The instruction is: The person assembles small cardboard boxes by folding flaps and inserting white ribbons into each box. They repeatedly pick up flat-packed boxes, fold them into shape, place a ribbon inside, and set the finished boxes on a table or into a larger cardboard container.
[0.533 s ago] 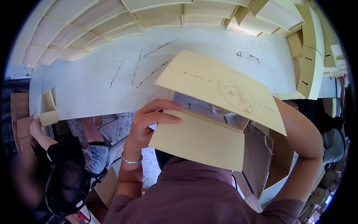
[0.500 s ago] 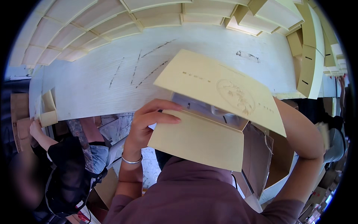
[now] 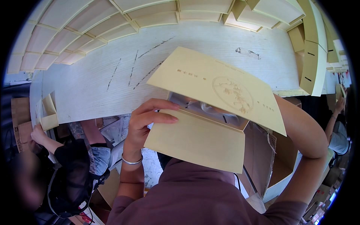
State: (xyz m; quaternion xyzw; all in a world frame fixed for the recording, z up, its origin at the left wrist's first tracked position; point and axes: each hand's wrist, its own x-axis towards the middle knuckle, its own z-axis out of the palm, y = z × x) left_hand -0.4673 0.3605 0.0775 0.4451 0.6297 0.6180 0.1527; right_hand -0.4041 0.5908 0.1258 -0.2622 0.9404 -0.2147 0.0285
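Note:
A cream-yellow cardboard gift box [image 3: 215, 80] with a round embossed design on its lid is held just over the near edge of the table. Its lid is partly raised, and a matching flap [image 3: 198, 140] hangs toward me. Inside the gap, a shiny, clear or greyish lining [image 3: 210, 108] shows. My left hand [image 3: 144, 122] grips the box's left end, its fingers at the gap beside the flap. A bracelet circles that wrist. My right forearm [image 3: 300, 123] bends in from the right and passes behind the lid, which hides the right hand and its fingers.
Rows of cream boxes [image 3: 157, 17] line the far side of the white table [image 3: 93, 86]; more are stacked at right [image 3: 313, 63]. An open brown carton [image 3: 281, 165] stands below right. At left, a co-worker's hand [image 3: 39, 133] touches a small cream box [image 3: 48, 112].
The box and my left hand have shifted slightly left, and the lid's far edge sits a little higher. On the far right, another person's arm has come into clearer view.

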